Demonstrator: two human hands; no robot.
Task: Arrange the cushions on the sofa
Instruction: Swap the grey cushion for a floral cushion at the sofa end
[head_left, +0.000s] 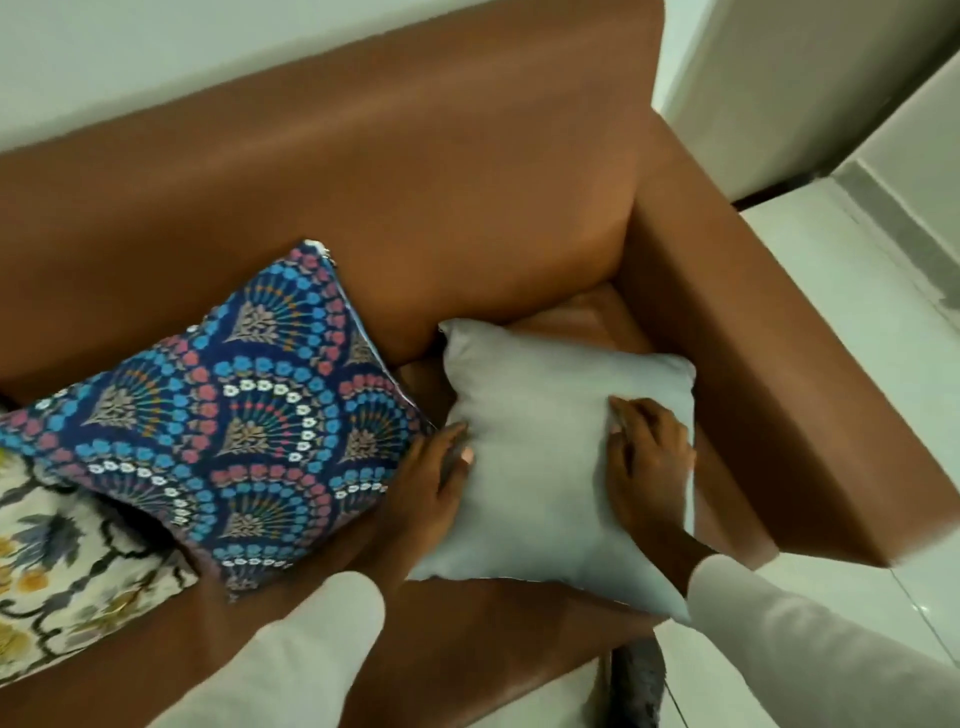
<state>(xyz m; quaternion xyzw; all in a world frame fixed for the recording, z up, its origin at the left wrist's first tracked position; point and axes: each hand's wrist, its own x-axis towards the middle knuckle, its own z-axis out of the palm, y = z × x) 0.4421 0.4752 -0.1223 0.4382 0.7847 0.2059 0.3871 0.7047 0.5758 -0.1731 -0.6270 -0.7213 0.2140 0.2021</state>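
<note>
both hands are on a plain pale grey cushion (545, 457) at the right end of the sofa seat. the left hand (431, 478) clasps the cushion's left edge, thumb on the top face and the fingers tucked under or behind the side, out of sight. the right hand (647, 467) lies on the cushion's right part, fingers spread and curled over the fabric, pressing or gripping it near the right edge. both arms wear light-coloured sleeves (291, 660). the grey cushion lies mostly flat on the seat, its far corner close to the backrest and its right edge near the armrest (769, 364). just beside it on the left, touching the left hand, a dark blue cushion (234, 415) with fan-shaped blue, pink and white motifs leans tilted against the backrest. its lower left part overlaps a cream floral cushion (57, 566) with yellow and dark grey flowers at the left border. the brown sofa (389, 182) stands against a pale wall, with light floor tiles (857, 312) to its right.
</note>
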